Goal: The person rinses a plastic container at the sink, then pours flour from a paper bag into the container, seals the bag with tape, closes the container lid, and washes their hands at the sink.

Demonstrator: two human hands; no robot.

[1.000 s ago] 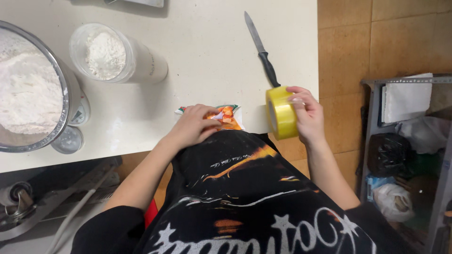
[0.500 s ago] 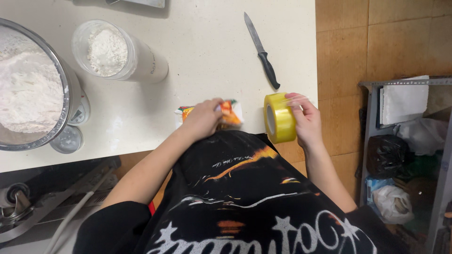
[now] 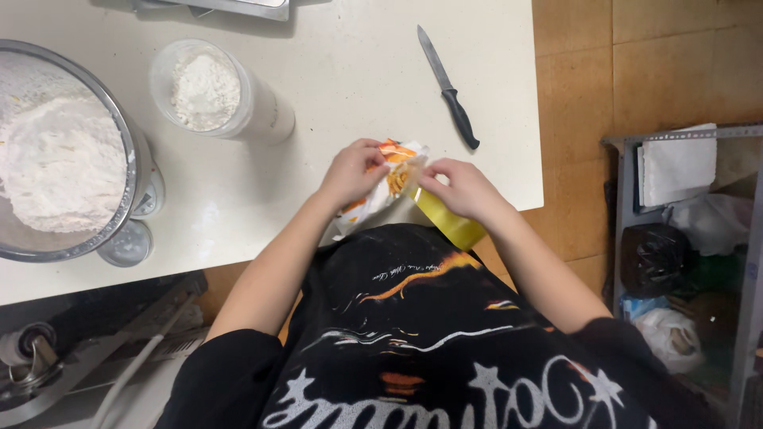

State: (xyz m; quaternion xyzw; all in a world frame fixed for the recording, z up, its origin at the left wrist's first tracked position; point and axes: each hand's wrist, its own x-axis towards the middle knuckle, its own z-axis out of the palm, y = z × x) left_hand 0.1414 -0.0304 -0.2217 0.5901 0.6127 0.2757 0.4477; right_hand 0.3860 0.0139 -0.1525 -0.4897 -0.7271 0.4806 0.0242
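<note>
Both hands pinch a small orange-and-white packet (image 3: 387,179): left hand (image 3: 350,171) at nine o'clock, right hand (image 3: 461,189) at three, yellow tape roll (image 3: 451,224) beneath.

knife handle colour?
Black, on the knife lying on the white table; head view.

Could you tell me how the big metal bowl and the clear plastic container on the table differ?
The metal bowl is much wider than the clear plastic container. The bowl sits on a scale at the left edge; the container rests straight on the table, closer to the hands. The bowl is heaped with white powder; the container holds a smaller amount. Both hold white powder, and neither is touched.
</note>
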